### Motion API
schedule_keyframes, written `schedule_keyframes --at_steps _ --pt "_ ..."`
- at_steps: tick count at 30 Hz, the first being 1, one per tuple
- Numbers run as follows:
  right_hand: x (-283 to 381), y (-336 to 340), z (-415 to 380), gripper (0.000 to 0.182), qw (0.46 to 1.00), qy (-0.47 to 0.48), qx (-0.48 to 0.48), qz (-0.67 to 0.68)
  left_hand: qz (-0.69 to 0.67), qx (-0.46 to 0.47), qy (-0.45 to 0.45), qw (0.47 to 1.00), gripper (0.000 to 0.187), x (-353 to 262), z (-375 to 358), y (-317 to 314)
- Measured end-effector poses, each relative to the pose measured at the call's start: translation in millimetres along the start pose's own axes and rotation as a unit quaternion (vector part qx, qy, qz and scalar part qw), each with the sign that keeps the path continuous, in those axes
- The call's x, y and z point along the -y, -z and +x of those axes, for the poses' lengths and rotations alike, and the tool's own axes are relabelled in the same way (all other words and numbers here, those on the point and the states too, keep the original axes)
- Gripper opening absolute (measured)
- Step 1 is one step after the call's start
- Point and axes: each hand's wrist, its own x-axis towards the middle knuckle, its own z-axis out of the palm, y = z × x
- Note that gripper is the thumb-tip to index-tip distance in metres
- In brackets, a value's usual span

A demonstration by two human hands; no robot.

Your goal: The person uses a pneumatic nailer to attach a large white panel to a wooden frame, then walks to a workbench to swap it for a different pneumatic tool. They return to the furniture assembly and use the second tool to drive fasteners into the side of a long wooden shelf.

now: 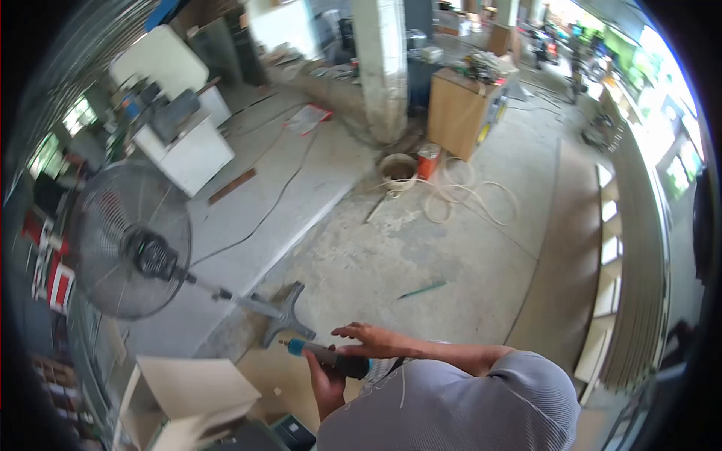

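- Fan (pixel 131 240) as landmark, leftmost.
- Left hand (pixel 329 389) to the fan's lower right, fingers curled round a power tool (pixel 325 353), nearer than the other.
- Power tool to the fan's lower right, narrow tip leftward, long axis slanting gently down to the dark rear.
- Right hand (pixel 370 338) farther right of the fan, over the casing, fingers loosely spread; contact hard to tell.
- Green stick-like thing (pixel 423 290) right of the fan.
- No readable brand or writing.

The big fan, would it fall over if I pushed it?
The fan might tip if pushed high up, because its wide head is on a thin pole. The spread-out feet probably help steady it. Its thin wire guard could perhaps bend.
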Motion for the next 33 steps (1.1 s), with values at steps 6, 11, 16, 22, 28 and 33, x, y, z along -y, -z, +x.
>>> schedule_keyframes --at_steps 6,11,16,22,28,33 --pt "7 -3 11 0.054 0.999 -0.009 0.03 0.003 0.075 0.126 0.062 0.987 0.057 -14 27 -1" --pt "12 -11 31 0.055 1.0 0.002 0.017 -0.016 0.113 0.11 0.094 0.983 0.062 -28 40 -24" --pt "14 -14 48 0.055 1.0 -0.025 -0.006 -0.013 0.123 0.101 0.105 0.982 0.068 -45 61 -16" --pt "13 -10 48 0.053 0.998 -0.05 -0.04 0.004 0.136 0.094 0.134 0.977 0.067 -40 86 -14" --pt "-6 1 22 0.054 0.982 -0.124 -0.114 0.083 0.186 0.162 0.207 0.947 0.068 -19 95 -38" --pt "-16 15 -6 0.063 0.962 -0.167 -0.15 0.155 0.28 0.183 0.261 0.906 0.062 4 89 -74"
